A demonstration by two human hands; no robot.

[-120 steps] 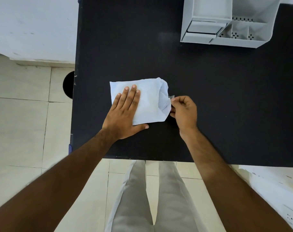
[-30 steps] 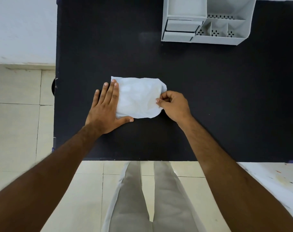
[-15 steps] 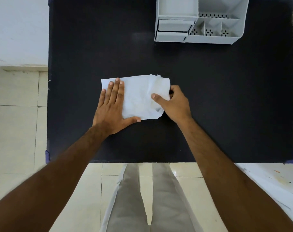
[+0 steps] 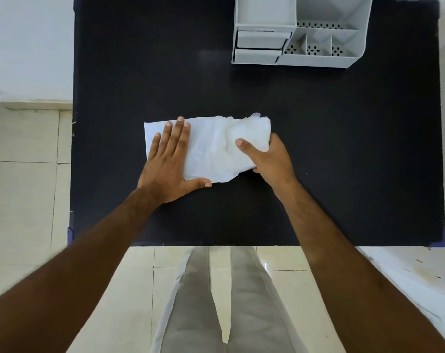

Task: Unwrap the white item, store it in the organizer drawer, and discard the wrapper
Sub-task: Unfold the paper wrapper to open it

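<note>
White wrapped item (image 4: 211, 149) at tabletop (image 4: 343, 149) centre. Left hand (image 4: 169, 159), fingers flat and spread, presses its left end; right hand (image 4: 269, 159) is closed around its crumpled right end. Organizer (image 4: 300, 31) stands far right.

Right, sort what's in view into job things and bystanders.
Job:
white packet, pinned by left hand, gripped by right hand
grey organizer with its drawers

Bystanders:
black table
tiled floor
</note>
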